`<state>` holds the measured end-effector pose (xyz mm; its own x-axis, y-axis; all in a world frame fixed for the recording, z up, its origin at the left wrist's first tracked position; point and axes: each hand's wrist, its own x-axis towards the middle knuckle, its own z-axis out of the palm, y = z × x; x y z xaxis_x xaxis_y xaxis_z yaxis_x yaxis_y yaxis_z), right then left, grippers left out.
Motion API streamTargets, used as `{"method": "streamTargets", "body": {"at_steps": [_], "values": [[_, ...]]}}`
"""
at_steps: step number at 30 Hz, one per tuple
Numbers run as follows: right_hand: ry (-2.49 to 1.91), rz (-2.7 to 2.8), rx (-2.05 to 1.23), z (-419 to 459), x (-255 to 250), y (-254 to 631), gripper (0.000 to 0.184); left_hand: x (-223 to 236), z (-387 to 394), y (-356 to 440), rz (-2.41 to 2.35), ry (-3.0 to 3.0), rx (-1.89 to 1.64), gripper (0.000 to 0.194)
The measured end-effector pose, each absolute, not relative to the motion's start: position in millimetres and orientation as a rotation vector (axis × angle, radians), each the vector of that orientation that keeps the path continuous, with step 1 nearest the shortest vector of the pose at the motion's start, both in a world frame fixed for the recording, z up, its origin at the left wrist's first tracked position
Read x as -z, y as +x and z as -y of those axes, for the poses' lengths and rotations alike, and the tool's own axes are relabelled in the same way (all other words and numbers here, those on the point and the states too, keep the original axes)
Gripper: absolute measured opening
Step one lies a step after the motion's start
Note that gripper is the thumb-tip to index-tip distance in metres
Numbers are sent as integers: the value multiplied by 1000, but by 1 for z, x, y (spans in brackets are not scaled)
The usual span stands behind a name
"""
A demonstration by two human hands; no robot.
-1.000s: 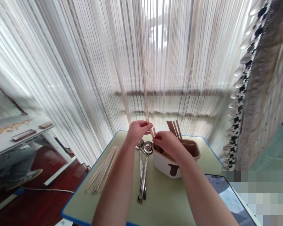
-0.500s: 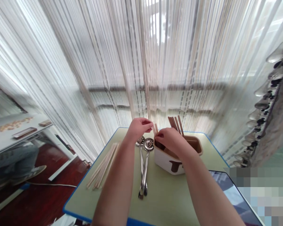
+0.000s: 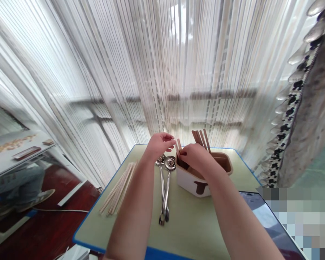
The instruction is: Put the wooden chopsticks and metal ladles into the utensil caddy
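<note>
My right hand (image 3: 194, 156) reaches over the left end of a white and brown utensil holder (image 3: 191, 184), fingers closed around a few light chopsticks (image 3: 178, 145) that stand in its left compartment. Just left of them hovers my left hand (image 3: 160, 145), its thumb and fingers apart with nothing visible between them. Darker brown chopsticks (image 3: 202, 139) stand upright at the holder's back. Beside the holder lie two metal slotted spoons (image 3: 169, 164) with their handles crossing. Farther left is a loose bundle of pale chopsticks (image 3: 118, 189), partly covered by my left forearm.
The blue-edged table (image 3: 189, 224) stands against a sheer striped curtain (image 3: 119, 65). A tablet-like dark screen (image 3: 265, 220) lies at its right. On the left, another white table (image 3: 5, 162) holds small pale pieces, with a person's leg below it.
The view has shifted slightly. My left fingers have spread a little away from the light chopsticks, while my right hand stays on them at the holder.
</note>
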<state>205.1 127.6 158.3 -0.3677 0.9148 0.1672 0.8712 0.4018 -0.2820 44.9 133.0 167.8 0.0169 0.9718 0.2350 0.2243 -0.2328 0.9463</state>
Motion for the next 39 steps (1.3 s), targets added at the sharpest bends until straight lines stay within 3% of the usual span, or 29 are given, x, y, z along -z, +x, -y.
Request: {"method": "streamTargets", "body": {"at_steps": [17, 25, 32, 39], "values": [[-1610, 2340, -117, -109, -167, 205, 22, -172, -117, 44, -1325, 1620, -1119, 29], [-1455, 2251, -141, -93, -179, 205, 22, -184, -99, 19, -1512, 1653, -1164, 39], [-1053, 1978, -607, -64, -182, 170, 25, -184, -58, -27, -1609, 1490, -1471, 36], [-929, 1985, -1058, -36, -107, 90, 28, -121, -28, -90, -1620, 1199, -1626, 27]]}}
